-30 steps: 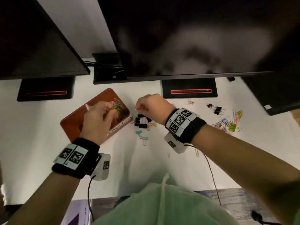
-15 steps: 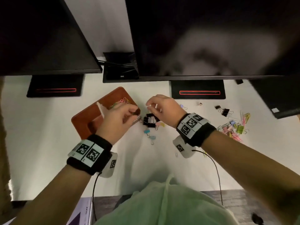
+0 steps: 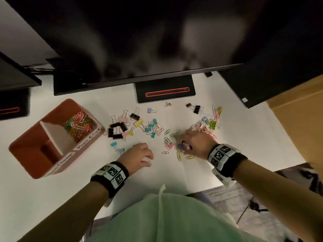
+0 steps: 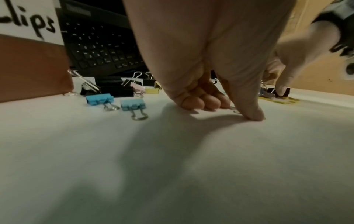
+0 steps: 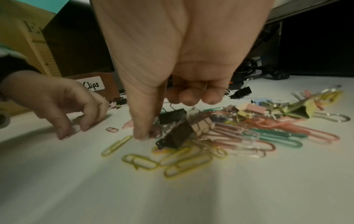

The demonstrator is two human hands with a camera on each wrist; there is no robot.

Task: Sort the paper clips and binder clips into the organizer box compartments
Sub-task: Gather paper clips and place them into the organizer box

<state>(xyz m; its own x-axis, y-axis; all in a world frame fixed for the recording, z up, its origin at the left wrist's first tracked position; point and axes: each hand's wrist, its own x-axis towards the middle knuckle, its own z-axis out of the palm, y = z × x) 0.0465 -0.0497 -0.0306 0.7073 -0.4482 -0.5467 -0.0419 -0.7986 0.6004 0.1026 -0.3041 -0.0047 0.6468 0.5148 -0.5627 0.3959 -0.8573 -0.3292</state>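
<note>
On the white desk (image 3: 174,173), left hand (image 3: 138,157) curled, thumb and fingertips pinching a pale paper clip (image 5: 73,131). Right hand (image 3: 194,144) curled over the paper clip pile (image 5: 220,144), thumb down; hold unclear. Binder clips (image 3: 136,127) lay scattered farther off. Organizer box (image 3: 33,159) stood far left, paper clips in its far compartment.

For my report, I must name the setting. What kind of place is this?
Probably an office desk: a monitor stands above a white desk, a keyboard lies behind, and clips are scattered beside a labelled organizer.
</note>
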